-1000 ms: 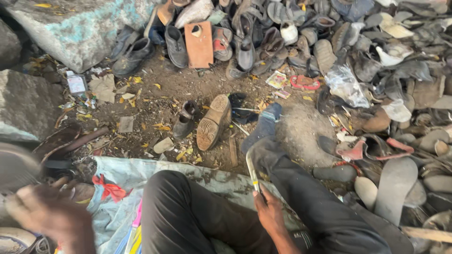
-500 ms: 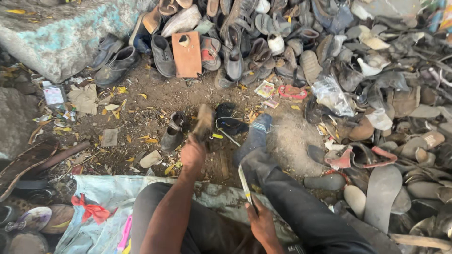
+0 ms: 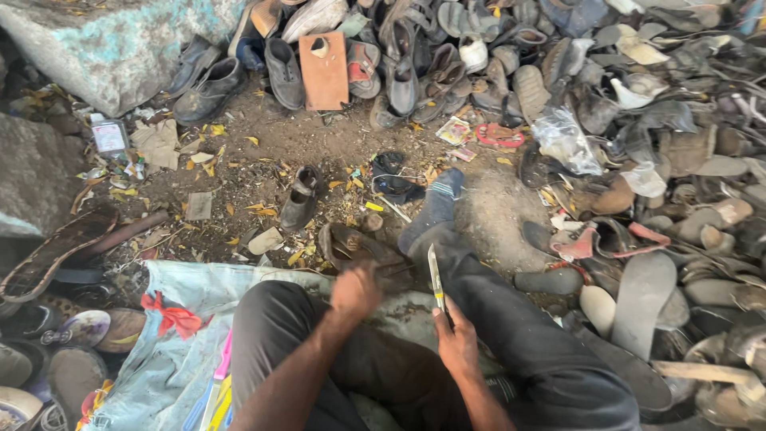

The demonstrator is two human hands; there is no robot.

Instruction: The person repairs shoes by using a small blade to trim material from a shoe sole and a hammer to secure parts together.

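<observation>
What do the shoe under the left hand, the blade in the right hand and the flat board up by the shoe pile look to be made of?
Shoe: probably worn brown leather, dull, creased and dusty. Blade, held in the right hand: likely metal, thin and pale with a slight sheen. Board: flat orange-brown rectangle, matte; possibly wood or stiff sheet, unclear. The left hand rests at the shoe.

Hidden grips, cropped edges and a blurred hand

The left hand is motion-blurred, so its fingers and their hold on the worn brown shoe cannot be made out; the right hand closes over the handle of the knife, hiding it. The near edge cuts off both forearms and the knees, the left edge crops the sandals, and the far right shoe pile runs out of view.
</observation>
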